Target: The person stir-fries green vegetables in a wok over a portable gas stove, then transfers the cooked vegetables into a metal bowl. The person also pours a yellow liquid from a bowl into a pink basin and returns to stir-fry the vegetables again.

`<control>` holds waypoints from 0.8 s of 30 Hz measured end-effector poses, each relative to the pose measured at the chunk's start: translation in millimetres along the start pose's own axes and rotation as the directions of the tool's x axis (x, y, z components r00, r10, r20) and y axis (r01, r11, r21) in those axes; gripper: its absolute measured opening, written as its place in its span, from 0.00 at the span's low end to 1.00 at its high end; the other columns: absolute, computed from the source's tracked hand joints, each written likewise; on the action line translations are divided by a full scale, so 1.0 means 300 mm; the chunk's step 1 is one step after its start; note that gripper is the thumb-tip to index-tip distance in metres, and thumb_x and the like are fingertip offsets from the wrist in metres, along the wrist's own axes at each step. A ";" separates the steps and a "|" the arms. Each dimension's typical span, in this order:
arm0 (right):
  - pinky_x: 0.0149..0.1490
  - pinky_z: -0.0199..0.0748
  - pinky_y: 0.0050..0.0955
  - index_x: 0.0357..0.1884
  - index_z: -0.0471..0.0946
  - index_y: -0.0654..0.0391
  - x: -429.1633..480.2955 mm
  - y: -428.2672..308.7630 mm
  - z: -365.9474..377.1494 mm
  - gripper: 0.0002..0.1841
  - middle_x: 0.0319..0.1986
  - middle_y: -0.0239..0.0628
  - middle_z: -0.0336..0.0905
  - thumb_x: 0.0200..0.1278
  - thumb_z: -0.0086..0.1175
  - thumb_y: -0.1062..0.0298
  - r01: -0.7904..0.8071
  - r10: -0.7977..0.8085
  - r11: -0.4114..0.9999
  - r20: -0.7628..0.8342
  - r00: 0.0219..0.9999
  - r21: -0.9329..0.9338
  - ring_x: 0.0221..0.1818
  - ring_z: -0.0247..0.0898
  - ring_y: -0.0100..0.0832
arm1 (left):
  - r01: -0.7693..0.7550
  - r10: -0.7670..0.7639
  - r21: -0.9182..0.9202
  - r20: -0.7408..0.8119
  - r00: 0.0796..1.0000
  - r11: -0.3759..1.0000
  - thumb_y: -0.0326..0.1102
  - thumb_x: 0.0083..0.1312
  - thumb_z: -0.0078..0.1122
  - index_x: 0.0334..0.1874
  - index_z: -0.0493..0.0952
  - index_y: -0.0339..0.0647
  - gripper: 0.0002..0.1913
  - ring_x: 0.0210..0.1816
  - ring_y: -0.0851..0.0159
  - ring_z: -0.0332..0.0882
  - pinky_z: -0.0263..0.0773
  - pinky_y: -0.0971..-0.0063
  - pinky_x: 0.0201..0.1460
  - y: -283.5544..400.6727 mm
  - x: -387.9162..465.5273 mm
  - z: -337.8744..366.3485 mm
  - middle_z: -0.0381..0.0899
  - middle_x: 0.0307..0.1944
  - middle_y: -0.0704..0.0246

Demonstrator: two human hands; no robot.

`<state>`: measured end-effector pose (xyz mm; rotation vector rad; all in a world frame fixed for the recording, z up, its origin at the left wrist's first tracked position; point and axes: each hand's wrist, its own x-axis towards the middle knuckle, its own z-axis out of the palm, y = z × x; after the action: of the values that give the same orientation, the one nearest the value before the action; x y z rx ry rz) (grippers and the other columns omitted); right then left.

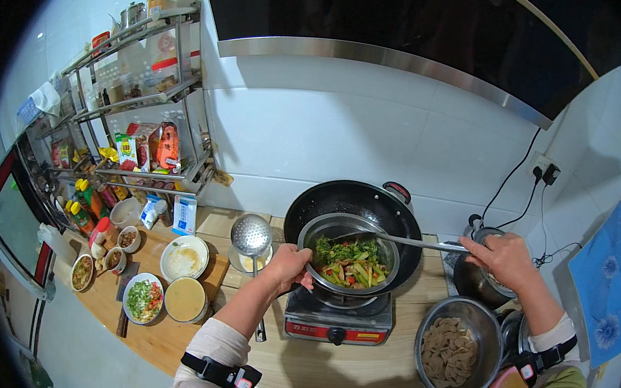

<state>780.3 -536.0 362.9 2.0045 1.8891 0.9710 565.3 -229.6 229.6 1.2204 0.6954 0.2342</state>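
Note:
My left hand point(292, 267) grips the left rim of a stainless steel bowl point(390, 253). Chopped green vegetables with bits of red and brown point(353, 268) lie inside it. The bowl is held over a black wok point(339, 200); whether it touches the wok is hidden. My right hand point(499, 260) is closed around the long metal handle of a cooking utensil point(423, 244), whose head reaches into the bowl and is largely hidden by the greens. Beneath the wok stands a portable gas stove point(336, 325) with a red front panel.
Left of the stove, a skimmer point(251, 235) rests across a small bowl. A cutting board point(215, 280) bears bowls of chopped scallion and pepper point(143, 298) and yellowish liquid point(185, 299), plus a cleaver point(126, 299). At right are a metal basin of brown slices point(487, 317) and a pot point(467, 277).

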 end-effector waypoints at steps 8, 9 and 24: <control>0.21 0.64 0.32 0.44 0.74 0.45 0.010 0.015 0.003 0.16 0.14 0.33 0.68 0.54 0.55 0.53 -0.114 0.103 0.989 0.115 0.988 0.094 0.16 0.68 0.35 | -0.078 0.076 -0.036 -0.048 0.996 0.996 0.27 0.58 0.45 0.31 0.68 0.26 0.08 0.13 0.61 0.73 0.78 0.65 0.20 -0.002 -0.010 0.011 0.73 0.20 0.58; 0.20 0.64 0.33 0.44 0.74 0.45 0.009 0.023 -0.003 0.16 0.14 0.33 0.69 0.54 0.55 0.53 -0.096 0.082 0.989 0.126 0.989 0.115 0.16 0.68 0.35 | -0.088 0.085 -0.046 -0.055 0.995 0.995 0.27 0.58 0.45 0.31 0.68 0.25 0.08 0.13 0.60 0.74 0.78 0.64 0.20 -0.001 -0.012 0.011 0.73 0.20 0.58; 0.22 0.63 0.31 0.43 0.76 0.44 -0.030 0.043 -0.031 0.16 0.13 0.32 0.66 0.52 0.56 0.52 -0.121 0.117 0.984 0.039 0.992 0.130 0.16 0.66 0.34 | -0.076 0.076 -0.074 -0.010 0.997 0.994 0.26 0.59 0.44 0.33 0.69 0.26 0.07 0.13 0.61 0.74 0.73 0.71 0.14 -0.043 -0.027 -0.015 0.74 0.19 0.59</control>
<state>785.6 -549.2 374.6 2.2169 1.8809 0.8572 553.9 -234.7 219.8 1.1761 0.6418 0.3252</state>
